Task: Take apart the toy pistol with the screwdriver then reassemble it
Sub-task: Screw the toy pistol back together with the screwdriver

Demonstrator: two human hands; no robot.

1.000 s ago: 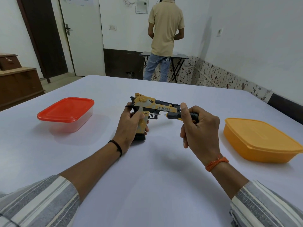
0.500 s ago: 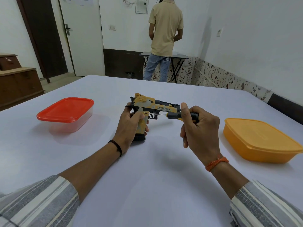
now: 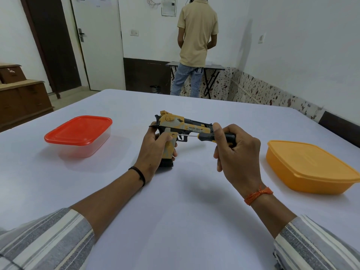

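My left hand [image 3: 155, 147] clamps the toy pistol [image 3: 181, 129] upright; right hand [image 3: 233, 151], at three o'clock, grips the screwdriver [image 3: 212, 135] (I should keep it square, pressing firmly).

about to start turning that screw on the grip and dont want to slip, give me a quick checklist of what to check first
1. Toy pistol held firm: ok, the left hand grips its handle, with its base on the table.
2. Screwdriver in hand: ok, the right hand grips its black and yellow handle.
3. Tip on the grip: ok, the shaft reaches the grip just beside the left thumb.
4. Tip seated in a screw head: cannot tell, too small to see.
5. Left thumb out of the tip's path: not ok, it lies right beside the tip.
6. Place ready for loose screws: not ok, the red-lidded container and orange container are both lidded.
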